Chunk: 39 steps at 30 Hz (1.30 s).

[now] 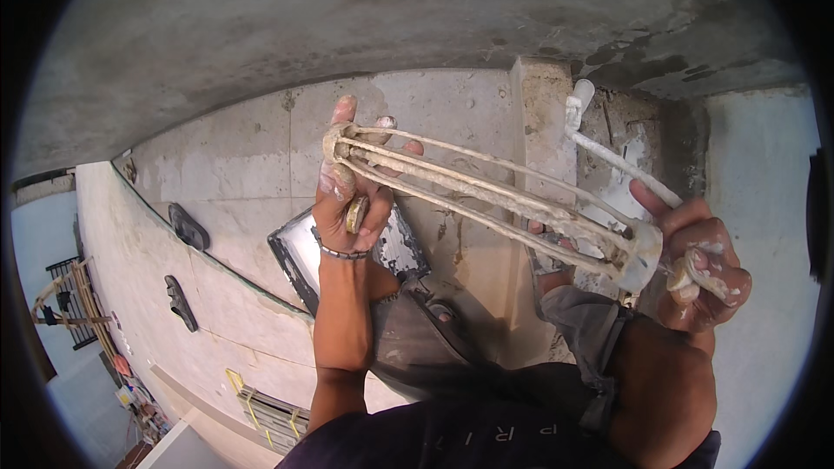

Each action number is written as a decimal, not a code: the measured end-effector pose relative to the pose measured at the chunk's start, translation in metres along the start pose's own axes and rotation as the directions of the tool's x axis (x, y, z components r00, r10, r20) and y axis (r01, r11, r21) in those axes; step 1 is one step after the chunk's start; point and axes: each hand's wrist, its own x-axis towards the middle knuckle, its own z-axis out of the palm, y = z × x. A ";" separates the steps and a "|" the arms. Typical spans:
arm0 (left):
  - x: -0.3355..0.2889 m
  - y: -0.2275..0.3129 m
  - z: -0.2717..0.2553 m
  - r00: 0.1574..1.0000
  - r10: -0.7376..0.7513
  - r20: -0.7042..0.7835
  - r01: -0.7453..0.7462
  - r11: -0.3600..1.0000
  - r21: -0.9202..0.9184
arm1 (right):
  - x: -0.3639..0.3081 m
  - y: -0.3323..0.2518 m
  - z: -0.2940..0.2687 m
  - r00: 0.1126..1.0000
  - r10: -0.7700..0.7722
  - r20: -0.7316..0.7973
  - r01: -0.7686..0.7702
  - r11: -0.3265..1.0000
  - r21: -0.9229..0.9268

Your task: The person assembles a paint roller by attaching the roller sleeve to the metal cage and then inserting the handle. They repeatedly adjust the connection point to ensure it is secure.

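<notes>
Both hands (347, 200) (699, 265) raised, grips closed

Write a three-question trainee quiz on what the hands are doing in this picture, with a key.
1. True or false: the left hand grips the looped end of the scale-crusted heating element.
2. Which hand holds the flange end? A left, B right.
3. Fill in: the flat thing on the floor below the left hand is a shiny metal ____.

Key: 1 true; 2 B, the right hand; 3 tray.
</notes>
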 end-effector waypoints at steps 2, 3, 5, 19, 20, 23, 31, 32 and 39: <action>-0.001 0.001 -0.005 1.000 -0.014 0.011 0.014 1.000 0.015 | 0.002 0.000 0.001 1.000 0.005 0.007 -0.005 1.000 0.003; -0.002 0.001 -0.006 1.000 -0.015 0.012 0.015 1.000 0.021 | 0.002 0.001 0.001 1.000 -0.014 0.017 0.014 1.000 -0.008; -0.001 -0.001 -0.006 1.000 -0.009 0.014 0.009 1.000 0.021 | 0.000 0.003 0.001 0.996 -0.079 0.047 0.081 0.996 -0.046; 0.000 -0.002 0.005 1.000 -0.005 -0.021 0.006 0.997 0.076 | 0.003 0.006 -0.001 0.984 -0.147 0.100 0.157 0.982 -0.105; 0.000 -0.002 0.010 0.998 0.002 -0.055 0.004 0.995 0.101 | 0.002 0.005 -0.003 0.991 -0.105 0.087 0.113 0.989 -0.093; 0.001 -0.002 0.014 0.996 0.010 -0.086 0.004 0.986 0.166 | 0.002 0.003 0.001 0.999 -0.028 0.038 0.031 0.997 -0.071; -0.003 -0.008 0.002 0.989 0.029 -0.142 0.037 0.895 0.445 | 0.009 0.017 -0.004 0.932 -0.253 0.258 0.293 0.947 -0.133; -0.001 -0.009 0.002 0.990 0.025 -0.140 0.044 0.881 0.471 | 0.011 0.021 -0.007 0.917 -0.285 0.281 0.334 0.931 -0.145; -0.002 -0.013 -0.014 0.978 0.045 -0.205 0.099 0.763 0.638 | 0.021 0.006 -0.013 0.940 -0.276 0.202 0.341 0.797 -0.498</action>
